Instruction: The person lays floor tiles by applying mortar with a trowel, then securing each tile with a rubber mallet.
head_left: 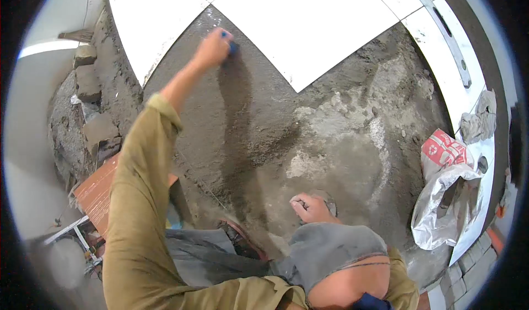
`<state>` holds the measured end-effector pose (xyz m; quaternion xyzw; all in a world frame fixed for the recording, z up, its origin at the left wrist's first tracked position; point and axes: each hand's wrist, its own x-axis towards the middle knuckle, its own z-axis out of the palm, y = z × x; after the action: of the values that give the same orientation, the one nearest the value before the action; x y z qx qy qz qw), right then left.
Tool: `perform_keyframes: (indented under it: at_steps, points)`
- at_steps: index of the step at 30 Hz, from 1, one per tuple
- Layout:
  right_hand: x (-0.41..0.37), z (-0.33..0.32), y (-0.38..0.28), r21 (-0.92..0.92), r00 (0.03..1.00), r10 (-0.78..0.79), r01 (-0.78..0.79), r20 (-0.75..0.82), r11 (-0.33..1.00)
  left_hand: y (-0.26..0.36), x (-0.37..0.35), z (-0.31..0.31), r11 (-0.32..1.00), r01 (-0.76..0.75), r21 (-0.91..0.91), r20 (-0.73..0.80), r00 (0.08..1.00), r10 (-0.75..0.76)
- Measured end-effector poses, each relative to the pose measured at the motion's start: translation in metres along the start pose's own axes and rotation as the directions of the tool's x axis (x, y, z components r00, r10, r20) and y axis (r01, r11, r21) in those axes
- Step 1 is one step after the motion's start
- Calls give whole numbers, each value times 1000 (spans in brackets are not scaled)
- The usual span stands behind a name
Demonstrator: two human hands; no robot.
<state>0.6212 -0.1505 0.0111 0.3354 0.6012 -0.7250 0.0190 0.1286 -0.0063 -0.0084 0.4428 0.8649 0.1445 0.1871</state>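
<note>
My left hand (212, 50) reaches far forward over the grey mortar bed (220, 117), its fingers closed on a small blue object (232, 48). Most of that object is covered by my fingers, so its kind does not show. White specks lie on the mortar just ahead of the hand. Large white tiles (308, 23) border the mortar, with one corner pointing towards me. Close to my knee, my right hand (311, 206) is curled into a fist above the pale, dusty ground. No object shows in it.
A spirit level (452, 45) lies on the tiles at right, near a torn white sack (446, 200). Broken blocks (87, 81) line the left wall. Beside my left arm lies a brown tile (99, 191). Grey pavers (471, 271) stand at the lower right.
</note>
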Motion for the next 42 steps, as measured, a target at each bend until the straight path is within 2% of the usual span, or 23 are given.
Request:
perform_keyframes:
  at_steps: [2, 4, 6, 8, 11, 14, 16, 18, 20, 22, 23, 25, 27, 28, 29, 30, 32, 34, 36, 37, 39, 41, 42]
  points:
    - [0, 2, -1, -18, 1000, -15, 15, 1, 1000, 48, -63, 9, 992, 19, -123, 124, 992, -4]
    - [1, 3, 2, -42, 999, -32, 32, 7, 999, 70, -110, 21, 975, -86, -207, 198, 972, 128]
    - [2, 3, 8, -64, 995, -97, 99, 22, 993, 88, -144, 25, 957, -90, -276, 298, 938, 175]
    - [1, 4, 8, -82, 997, -71, 72, 18, 994, 105, -162, 18, 972, -108, -210, 409, 893, 188]
    - [1, 4, 6, -78, 1000, -22, 22, 5, 997, 97, -162, 21, 969, -183, -164, 362, 903, 232]
    - [0, 6, 7, -66, 1000, -9, 8, -18, 998, 74, -130, 20, 983, -160, -90, 222, 959, 176]
    - [0, 6, 5, -79, 999, -23, 19, -43, 997, 51, -92, 11, 990, -139, -35, 25, 990, 140]
    - [-2, 5, 1, -75, 998, -31, 26, -61, 997, 2, -41, 10, 974, -182, 137, -201, 957, 208]
    - [-4, 4, 0, -73, 998, -18, 14, -58, 997, -13, -13, -23, 994, -21, 111, -328, 943, 57]
    - [-3, 3, -2, -79, 999, -15, 11, -51, 997, -31, -1, -64, 993, 55, -107, -274, 958, -83]
    - [-4, 5, -3, -61, 998, 20, -24, -62, 998, -37, -5, -78, 993, 53, -108, -285, 955, -82]
    - [-4, 8, 1, -54, 997, 48, -51, -66, 997, -32, -29, -118, 836, 156, -525, -96, 966, -240]
    - [-3, 11, 9, -103, 993, -59, 48, -102, 993, -19, -80, -181, 874, 231, -427, -19, 964, -264]
    - [-4, 12, 6, -119, 995, -60, 50, -82, 992, -21, -111, -209, 853, 183, -488, -56, 969, -240]
    - [-4, 14, 3, -125, 993, -49, 37, -103, 992, -36, -143, -245, 927, 62, -371, -153, 980, -127]
    - [-3, 17, 0, -133, 993, -39, 24, -108, 991, -21, -185, -276, 906, -14, -423, -246, 964, -99]
    - [-2, 17, 14, -278, 995, -63, 38, -83, 960, -25, -272, -328, 926, 141, -349, -421, 860, -289]
    - [1, 21, 13, -391, 994, -74, 37, -78, 919, -63, -378, -381, 940, 163, -300, -766, 546, -339]
    - [9, 26, 15, -383, 997, -48, 21, -62, 923, -144, -497, -406, 946, 225, -235, -929, 234, -286]
    - [10, 24, 25, -374, 995, -47, 12, -84, 927, -190, -567, -405, 875, 353, -332, -891, 188, -414]
    - [14, 8, 51, -368, 995, -95, 87, -3, 926, -246, -676, -383, 653, 623, -431, -703, 223, -676]
    - [24, 7, 55, -366, 989, -146, 135, -4, 921, -293, -729, -338, 501, 860, -97, -385, 432, -815]
    - [24, 9, 51, -313, 995, -98, 90, -8, 945, -292, -722, -312, 438, 881, -178, -325, 367, -871]
